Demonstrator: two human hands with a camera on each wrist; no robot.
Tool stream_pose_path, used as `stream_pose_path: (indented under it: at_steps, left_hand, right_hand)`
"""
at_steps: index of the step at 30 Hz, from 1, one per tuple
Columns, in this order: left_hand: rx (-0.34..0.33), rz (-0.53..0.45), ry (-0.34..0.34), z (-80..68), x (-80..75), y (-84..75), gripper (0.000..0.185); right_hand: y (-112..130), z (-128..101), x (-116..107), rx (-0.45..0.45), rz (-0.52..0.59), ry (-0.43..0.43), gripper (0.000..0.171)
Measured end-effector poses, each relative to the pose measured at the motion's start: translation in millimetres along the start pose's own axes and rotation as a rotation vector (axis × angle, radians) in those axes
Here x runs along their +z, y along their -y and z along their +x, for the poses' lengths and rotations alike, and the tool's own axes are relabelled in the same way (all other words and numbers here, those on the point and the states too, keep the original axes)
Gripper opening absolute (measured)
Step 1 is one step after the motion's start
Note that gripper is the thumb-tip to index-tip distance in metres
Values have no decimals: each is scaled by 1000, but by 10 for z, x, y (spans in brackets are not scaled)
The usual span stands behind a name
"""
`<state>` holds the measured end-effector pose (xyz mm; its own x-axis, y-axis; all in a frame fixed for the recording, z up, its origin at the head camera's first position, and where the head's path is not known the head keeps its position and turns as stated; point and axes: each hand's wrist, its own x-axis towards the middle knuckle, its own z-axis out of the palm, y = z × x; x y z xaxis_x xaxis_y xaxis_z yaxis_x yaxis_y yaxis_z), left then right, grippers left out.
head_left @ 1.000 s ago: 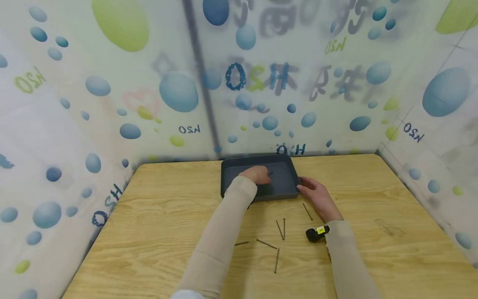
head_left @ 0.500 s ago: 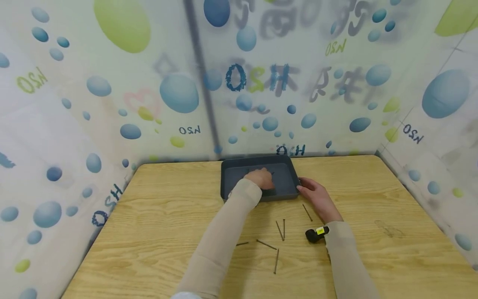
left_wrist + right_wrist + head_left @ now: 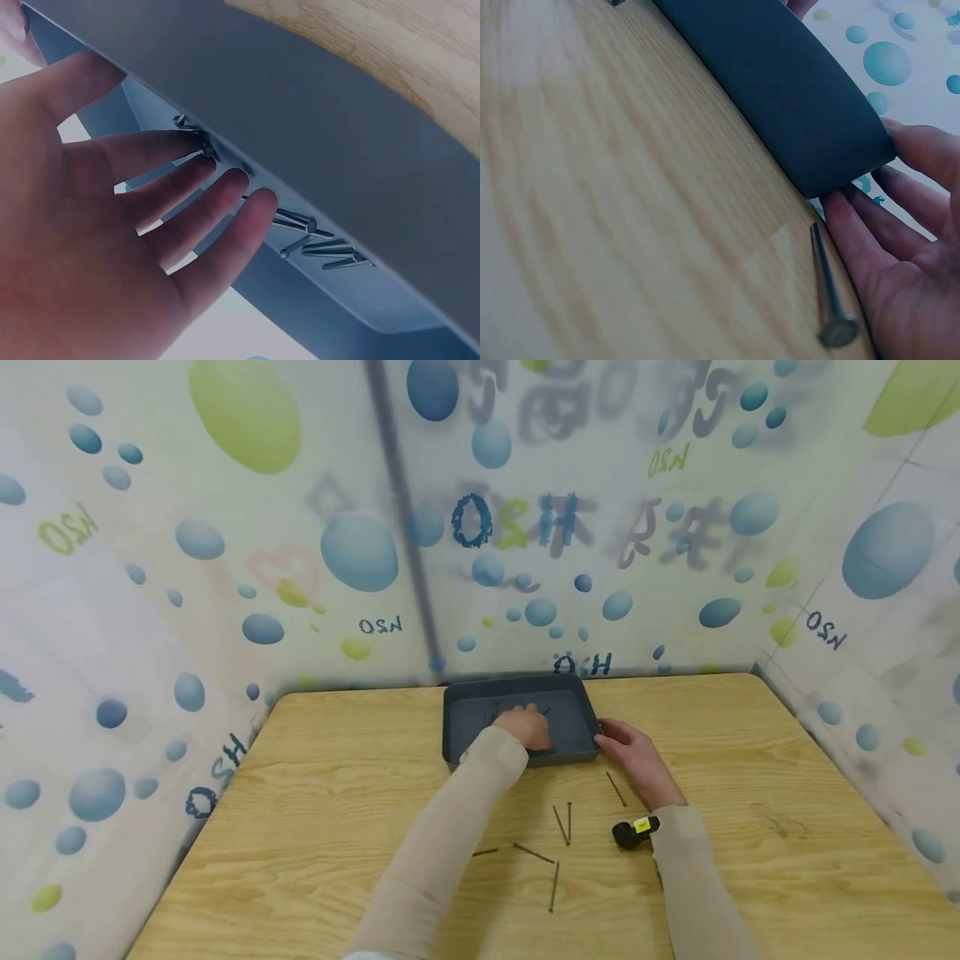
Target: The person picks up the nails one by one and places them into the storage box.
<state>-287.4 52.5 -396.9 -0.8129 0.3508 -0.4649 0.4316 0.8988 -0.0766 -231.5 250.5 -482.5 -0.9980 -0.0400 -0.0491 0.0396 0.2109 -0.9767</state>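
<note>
A dark grey rectangular tray (image 3: 577, 752) sits at the back of the wooden table. Down inside it is my left hand (image 3: 522, 727); the left wrist view shows the fingers (image 3: 225, 202) extended and spread, tips among metal nails (image 3: 307, 225) on the tray floor. A nail head shows right at the tips of the nearer fingers. My right hand (image 3: 637, 758) holds the tray's front right corner, thumb at the corner edge and fingers against the outer side. One loose nail (image 3: 829, 285) lies on the table beside the right fingers.
Several more nails (image 3: 555, 887) lie scattered on the table (image 3: 337, 793) in front of the tray. A black wrist device (image 3: 633, 833) with a yellow label sits at the right cuff. A patterned wall (image 3: 337, 643) stands right behind the tray.
My left hand has shifted slightly to the right and nearer the front inside the tray, uncovering nails behind it. The right hand stays at the tray corner.
</note>
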Motion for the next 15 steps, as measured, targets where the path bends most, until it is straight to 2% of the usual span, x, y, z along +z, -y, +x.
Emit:
stream_pose_path:
  at_steps: [5, 10, 15]
  left_hand:
    - [20, -4, -21, -30, 9, 11, 40]
    - [42, -46, -29, -124, -35, -10, 36]
    - [74, -79, -88, -217, -67, -73, 30]
  right_hand:
    - [-5, -4, 24, 7, -1, -4, 57]
    - [-2, -12, 22, 11, -10, -5, 56]
    - [57, -42, 8, 12, -5, 9, 57]
